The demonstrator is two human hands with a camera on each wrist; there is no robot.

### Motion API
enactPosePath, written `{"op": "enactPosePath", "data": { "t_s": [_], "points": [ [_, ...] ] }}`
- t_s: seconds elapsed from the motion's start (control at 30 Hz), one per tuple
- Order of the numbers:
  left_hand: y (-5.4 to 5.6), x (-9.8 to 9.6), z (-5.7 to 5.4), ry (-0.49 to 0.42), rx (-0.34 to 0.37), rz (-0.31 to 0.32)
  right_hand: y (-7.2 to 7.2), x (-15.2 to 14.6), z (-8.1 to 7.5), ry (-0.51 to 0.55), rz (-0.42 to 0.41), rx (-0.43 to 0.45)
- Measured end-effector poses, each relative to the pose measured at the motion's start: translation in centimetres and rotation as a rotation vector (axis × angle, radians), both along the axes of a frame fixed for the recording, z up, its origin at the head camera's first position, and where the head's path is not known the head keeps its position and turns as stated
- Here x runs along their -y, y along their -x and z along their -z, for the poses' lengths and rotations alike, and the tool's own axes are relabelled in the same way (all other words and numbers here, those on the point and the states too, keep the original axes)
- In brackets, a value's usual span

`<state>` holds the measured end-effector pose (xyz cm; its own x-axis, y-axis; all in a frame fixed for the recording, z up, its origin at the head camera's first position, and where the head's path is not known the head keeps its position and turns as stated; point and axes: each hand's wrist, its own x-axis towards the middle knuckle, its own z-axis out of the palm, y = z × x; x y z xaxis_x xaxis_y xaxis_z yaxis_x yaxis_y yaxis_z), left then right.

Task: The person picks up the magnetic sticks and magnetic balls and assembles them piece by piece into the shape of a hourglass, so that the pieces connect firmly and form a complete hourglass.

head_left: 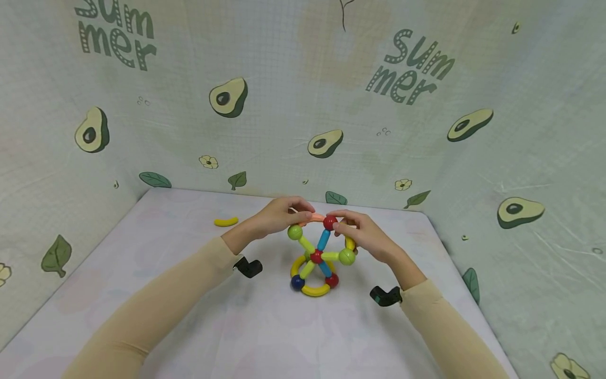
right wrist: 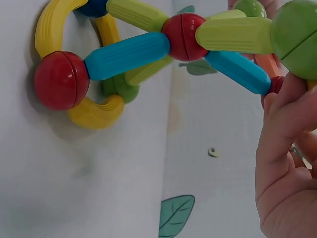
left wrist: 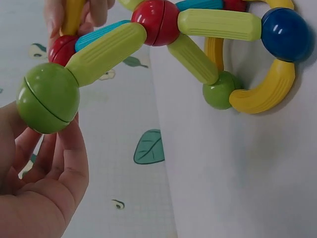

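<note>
A magnetic ball-and-stick model stands on the table, with a red ball [head_left: 316, 256] at its centre. Straight green and blue sticks [head_left: 324, 240] fan out from that ball. Yellow curved sticks [head_left: 316, 290] and balls, one of them dark blue [left wrist: 285, 33], form the ring at its base. My left hand [head_left: 284, 215] pinches an orange curved stick [head_left: 316, 217] at the top, close by a green ball [left wrist: 48, 98]. At the upper right, my right hand [head_left: 363, 231] grips a red ball [head_left: 330, 222] between thumb and fingers. Beneath that hand, a yellow curved stick [head_left: 350, 243] reaches toward another green ball [head_left: 347, 257].
One loose yellow curved stick [head_left: 226, 222] lies on the table [head_left: 265, 337], left of the model. Behind the table and along its sides hangs a cloth [head_left: 284, 105] printed with avocados and leaves. Black wrist cameras [head_left: 385, 296] jut from both sleeves.
</note>
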<state>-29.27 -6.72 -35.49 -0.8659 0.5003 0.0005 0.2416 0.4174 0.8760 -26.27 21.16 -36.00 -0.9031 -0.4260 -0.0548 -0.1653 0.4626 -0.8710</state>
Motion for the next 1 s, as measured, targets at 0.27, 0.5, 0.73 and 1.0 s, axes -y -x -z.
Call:
{"op": "enactPosePath", "data": {
  "t_s": [0.27,0.5,0.73,1.0],
  "points": [
    [0.5,-0.1,0.2,-0.006,-0.032,-0.003,0.1,-0.5,-0.4,0.006,-0.024,0.019],
    [0.9,-0.1,0.4,-0.002,-0.038,0.008,0.3,-0.8,-0.9,-0.047,-0.064,-0.011],
    [0.9,-0.4,0.3,0.001,-0.041,0.009,0.7,-1.1,-1.2,-0.077,-0.146,0.008],
    [0.7,-0.6,0.0,0.016,-0.063,0.011,0.9,-1.4,-1.4,-0.080,-0.227,0.059]
  ]
}}
